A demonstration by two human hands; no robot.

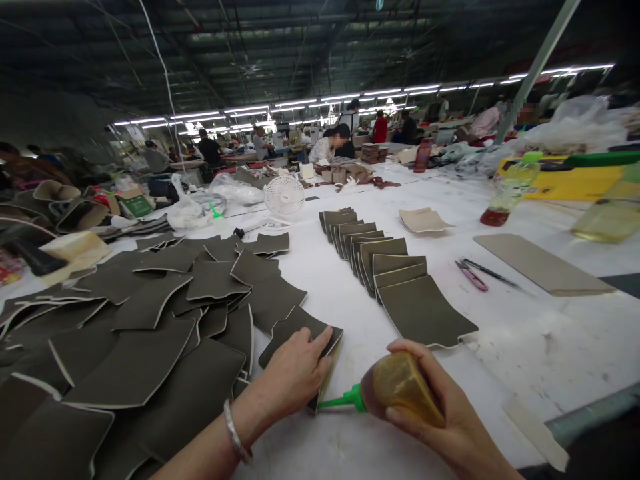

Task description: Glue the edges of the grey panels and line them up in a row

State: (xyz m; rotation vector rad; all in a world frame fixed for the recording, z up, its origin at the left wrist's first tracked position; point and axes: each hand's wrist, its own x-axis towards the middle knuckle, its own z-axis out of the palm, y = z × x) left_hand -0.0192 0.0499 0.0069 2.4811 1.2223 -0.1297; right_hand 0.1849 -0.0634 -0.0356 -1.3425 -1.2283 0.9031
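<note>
My right hand (440, 393) is wrapped around a squeeze bottle (400, 387) of amber liquid. Its green nozzle (345, 400) points left, the tip at the lower edge of a dark olive panel (295, 328) with a pale cut edge. Pressing on that panel is my left hand (300, 367), index finger stretched toward its right corner and thumb at the edge; its other fingers are partly hidden. Many similar loose panels (135, 357) lie heaped at the left. Beyond my hands, a row of overlapping panels (420, 303) runs away from me across the white table (520, 347).
Pink-handled thread snips (473, 275) and a dark pen-like tool (493, 273) lie at the right, near a flat beige board (540, 263). Behind are a bottle with red liquid (510, 187), a yellow box (565, 179) and a small white fan (284, 195). Several people work farther back.
</note>
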